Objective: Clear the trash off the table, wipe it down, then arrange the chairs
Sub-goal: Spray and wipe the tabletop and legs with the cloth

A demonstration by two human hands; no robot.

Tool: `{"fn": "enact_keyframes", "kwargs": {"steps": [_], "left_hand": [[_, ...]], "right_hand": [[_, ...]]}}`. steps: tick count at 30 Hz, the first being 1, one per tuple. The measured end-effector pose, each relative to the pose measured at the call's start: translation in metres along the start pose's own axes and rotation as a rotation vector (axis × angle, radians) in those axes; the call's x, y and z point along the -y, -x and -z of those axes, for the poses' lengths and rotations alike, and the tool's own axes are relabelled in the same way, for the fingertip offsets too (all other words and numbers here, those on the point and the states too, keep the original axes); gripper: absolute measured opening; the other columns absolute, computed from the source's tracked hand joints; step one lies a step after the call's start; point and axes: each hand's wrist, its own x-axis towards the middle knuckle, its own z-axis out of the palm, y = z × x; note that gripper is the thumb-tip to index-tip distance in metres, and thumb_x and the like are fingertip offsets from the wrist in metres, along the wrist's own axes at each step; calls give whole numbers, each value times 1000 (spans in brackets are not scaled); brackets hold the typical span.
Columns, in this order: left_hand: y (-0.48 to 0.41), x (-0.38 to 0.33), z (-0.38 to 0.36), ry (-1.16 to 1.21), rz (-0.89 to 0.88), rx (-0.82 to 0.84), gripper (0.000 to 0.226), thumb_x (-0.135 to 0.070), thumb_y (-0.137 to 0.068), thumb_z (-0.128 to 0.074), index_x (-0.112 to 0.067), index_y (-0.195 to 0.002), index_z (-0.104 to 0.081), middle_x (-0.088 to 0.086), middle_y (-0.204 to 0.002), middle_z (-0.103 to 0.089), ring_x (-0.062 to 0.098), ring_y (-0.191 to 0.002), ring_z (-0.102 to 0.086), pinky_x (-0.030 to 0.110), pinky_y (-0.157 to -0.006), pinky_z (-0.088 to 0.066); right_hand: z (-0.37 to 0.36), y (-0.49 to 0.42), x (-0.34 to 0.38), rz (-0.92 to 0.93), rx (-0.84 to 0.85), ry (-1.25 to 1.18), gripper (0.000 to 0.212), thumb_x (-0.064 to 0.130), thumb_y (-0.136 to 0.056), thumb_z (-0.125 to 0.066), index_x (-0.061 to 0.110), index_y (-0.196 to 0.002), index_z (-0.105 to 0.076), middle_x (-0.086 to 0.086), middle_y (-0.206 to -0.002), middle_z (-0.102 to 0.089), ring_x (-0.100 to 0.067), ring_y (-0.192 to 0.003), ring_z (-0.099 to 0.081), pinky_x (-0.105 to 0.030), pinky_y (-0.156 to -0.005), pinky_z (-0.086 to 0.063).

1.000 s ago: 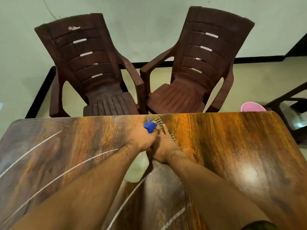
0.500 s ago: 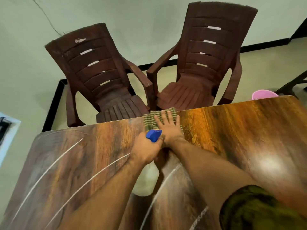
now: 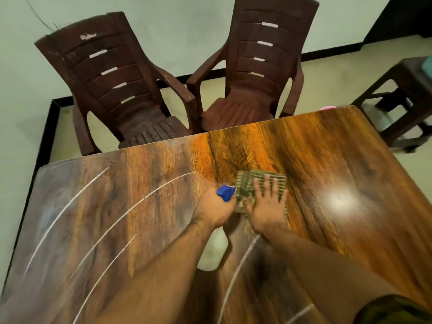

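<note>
The right hand (image 3: 266, 204) lies flat with fingers spread, pressing a green checked cloth (image 3: 254, 181) onto the glossy wood-grain worktop (image 3: 327, 160), roughly mid-surface and well back from the far edge. The left hand (image 3: 217, 210) is clenched round the neck of a pale plastic spray bottle (image 3: 214, 251), whose blue nozzle (image 3: 226, 192) sits just beside the cloth and the right thumb.

The wiping step looks under way, and no trash shows on the surface. The cloth is only pressed, not gripped, so on this slick top it could bunch up or slide out from under the palm. With the bottle held this close, a sweep to the left would likely knock the nozzle, and a squeezed trigger would wet the right hand rather than the wood.

The bottle's body is cloudy, so its fill level cannot be told. A pink tub (image 3: 328, 108) peeks past the far right corner, its contents hidden. Two brown plastic armchairs (image 3: 259, 66) stand beyond the far edge, not yet tucked in.
</note>
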Motion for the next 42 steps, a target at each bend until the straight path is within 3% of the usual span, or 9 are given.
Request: {"fn": "enact_keyframes", "kwargs": {"steps": [3, 5, 10, 12, 16, 20, 27, 33, 42], "left_hand": [[30, 15, -12, -67, -15, 37, 44, -51, -75, -56, -8, -82, -63, 13, -71, -64, 20, -59, -59, 41, -58, -51], [47, 31, -25, -109, -18, 88, 53, -63, -68, -48, -16, -86, -65, 5, -73, -65, 18, -64, -63, 41, -63, -56], [94, 58, -57, -78, -71, 117, 54, -63, -77, -57, -10, -87, -63, 12, -70, -62, 21, -60, -62, 42, -60, -57], [116, 62, -67, -57, -68, 113, 47, -58, -77, -59, -11, -74, -58, 16, -69, -61, 21, -55, -55, 48, -58, -56], [163, 66, -84, -59, -20, 148, 40, -52, -69, -56, -13, -73, -62, 12, -70, -64, 18, -56, -54, 47, -59, -57], [204, 66, -100, -70, 2, 201, 23, -36, -77, -63, -19, -63, -55, -2, -62, -58, 16, -55, -49, 30, -54, -46], [262, 89, -142, -131, 61, 349, 26, -40, -84, -69, -15, -80, -61, 3, -75, -62, 13, -62, -57, 25, -57, -44], [308, 100, -167, -138, 129, 355, 26, -38, -85, -64, -12, -82, -60, 4, -64, -63, 13, -44, -63, 31, -53, -54], [330, 118, -137, -186, 215, 161, 29, -41, -88, -62, -17, -73, -55, 1, -61, -60, 17, -51, -63, 22, -44, -43]], "right_hand": [[-21, 63, 0, 476, 103, 149, 76, 58, -95, -29, 27, -158, 0, -7, -166, 12, -29, -149, 23, -58, -118, 15], [-26, 98, -36, 483, 84, 133, 74, 65, -97, -27, 32, -157, 0, -1, -166, 13, -26, -151, 20, -54, -118, 17], [-34, 165, -108, -476, -30, -127, 74, 65, -98, -11, 28, -157, 14, -7, -162, 26, -30, -150, 23, -54, -119, 16], [-41, 185, -92, -612, -40, -180, 76, 62, -99, -10, 21, -158, 15, -12, -162, 25, -34, -150, 21, -57, -120, 11], [-70, 240, -55, -31, -19, -51, 72, 58, -97, -13, 28, -155, 16, -9, -162, 23, -31, -149, 25, -51, -116, 24], [-87, 286, -100, 424, 41, 106, 73, 64, -98, -29, 30, -159, -7, -1, -167, 0, -25, -154, 7, -50, -120, 9], [-76, 329, -206, -346, -2, -106, 76, 67, -95, -4, 28, -159, 9, -2, -165, 20, -22, -151, 22, -52, -121, 12], [-68, 314, -194, -543, -5, -202, 75, 60, -100, -16, 18, -160, 4, -9, -165, 18, -30, -152, 17, -53, -121, 9], [-83, 314, -107, -232, 61, -126, 75, 60, -101, -14, 19, -158, 11, -12, -163, 23, -34, -150, 22, -56, -120, 11]]}}
